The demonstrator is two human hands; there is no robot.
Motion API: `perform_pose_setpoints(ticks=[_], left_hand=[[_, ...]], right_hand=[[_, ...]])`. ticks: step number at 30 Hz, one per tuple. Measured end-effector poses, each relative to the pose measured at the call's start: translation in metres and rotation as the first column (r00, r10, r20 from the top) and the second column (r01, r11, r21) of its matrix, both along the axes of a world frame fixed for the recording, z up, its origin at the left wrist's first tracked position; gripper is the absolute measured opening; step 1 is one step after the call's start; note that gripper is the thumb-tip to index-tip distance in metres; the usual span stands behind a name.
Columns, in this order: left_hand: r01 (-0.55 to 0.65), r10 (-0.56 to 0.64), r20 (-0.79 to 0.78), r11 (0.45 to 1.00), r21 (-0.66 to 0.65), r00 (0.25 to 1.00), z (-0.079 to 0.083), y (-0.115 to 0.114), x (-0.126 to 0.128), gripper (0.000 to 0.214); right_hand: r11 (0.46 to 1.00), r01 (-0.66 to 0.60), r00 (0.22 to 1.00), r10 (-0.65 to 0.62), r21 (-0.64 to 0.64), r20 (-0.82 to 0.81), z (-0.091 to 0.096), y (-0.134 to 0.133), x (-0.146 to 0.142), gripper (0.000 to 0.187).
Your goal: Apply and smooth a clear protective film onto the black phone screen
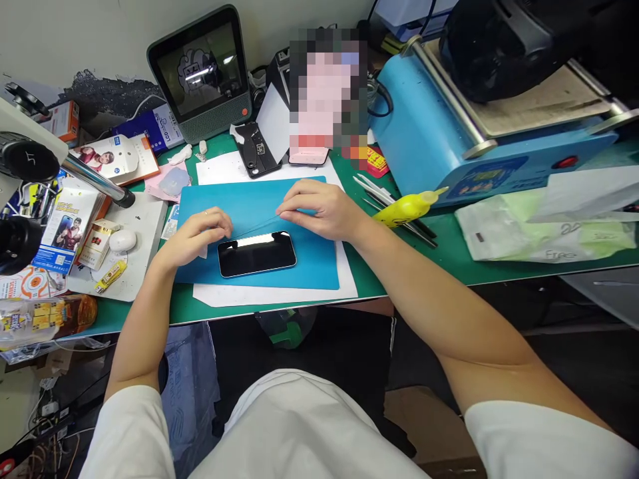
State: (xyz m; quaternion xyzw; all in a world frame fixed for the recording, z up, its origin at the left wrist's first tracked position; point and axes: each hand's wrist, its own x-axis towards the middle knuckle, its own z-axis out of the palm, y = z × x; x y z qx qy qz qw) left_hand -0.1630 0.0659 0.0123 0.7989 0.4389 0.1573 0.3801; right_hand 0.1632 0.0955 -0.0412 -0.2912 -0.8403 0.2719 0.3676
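A smartphone (257, 255) with a dark, glossy screen lies face up on a blue mat (309, 266). Just beyond its far edge, a thin clear sheet (255, 227) spans the gap between both hands; only its faint edges show. My right hand (319, 207) pinches the sheet's right end between thumb and fingers. At the left end, my left hand (202, 234) has its fingers curled together on the sheet, close to the phone's upper left corner. A small whitish piece (204, 251) shows under the left hand. Reflected light runs along the far part of the screen.
A blue machine (424, 126) stands at the right, near a yellow bottle (407, 209) and several thin tools (379, 193). Behind are a smart display (200, 73) and a black phone part (255, 150). Boxes (70, 223) and a microscope arm (94, 178) crowd the left.
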Motion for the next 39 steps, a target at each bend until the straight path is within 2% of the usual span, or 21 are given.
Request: perform_pose_setpoints(ticks=[5,10,15,18,21,24,28,30,33,39], left_hand=[[0.033,-0.035,-0.033,0.997,-0.065,0.999,-0.004,-0.003,0.006,0.037],[0.065,-0.067,-0.098,0.998,-0.016,0.993,-0.004,-0.005,0.007,0.043],[0.081,-0.077,-0.113,0.996,0.031,0.991,-0.004,-0.006,0.009,0.041],[0.040,-0.032,-0.127,0.998,0.055,0.991,-0.004,-0.008,0.011,0.039],[0.019,-0.004,-0.155,0.995,0.095,0.988,-0.002,-0.012,0.012,0.040],[0.062,-0.020,-0.220,0.981,0.182,0.975,0.000,-0.017,0.012,0.040],[0.158,-0.054,-0.337,0.944,0.290,0.940,0.000,-0.024,0.013,0.038],[0.199,-0.072,-0.365,0.925,0.324,0.928,-0.001,-0.028,0.015,0.037],[0.237,-0.090,-0.374,0.899,0.367,0.923,-0.001,-0.033,0.020,0.036],[0.256,-0.098,-0.414,0.902,0.347,0.905,-0.001,-0.036,0.025,0.034]], right_hand=[[0.998,-0.031,1.000,0.031,0.053,0.006,-0.002,0.000,0.002,0.038],[0.998,-0.042,0.999,0.042,0.055,0.002,-0.002,-0.001,0.002,0.037],[0.996,-0.072,0.997,0.072,0.058,-0.005,-0.001,0.000,0.003,0.034],[0.995,-0.100,0.995,0.100,-0.001,0.011,-0.001,0.002,0.006,0.039],[0.987,-0.106,0.990,0.116,-0.120,0.084,0.000,0.006,0.010,0.062],[0.965,-0.138,0.970,0.178,-0.223,0.168,-0.001,0.009,0.011,0.077],[0.944,-0.182,0.930,0.256,-0.274,0.262,0.001,0.005,0.012,0.073],[0.952,-0.178,0.921,0.251,-0.250,0.298,0.003,-0.001,0.014,0.070],[0.954,-0.160,0.933,0.230,-0.252,0.277,0.002,-0.011,0.019,0.076],[0.961,-0.171,0.945,0.222,-0.219,0.239,-0.005,-0.017,0.022,0.070]])
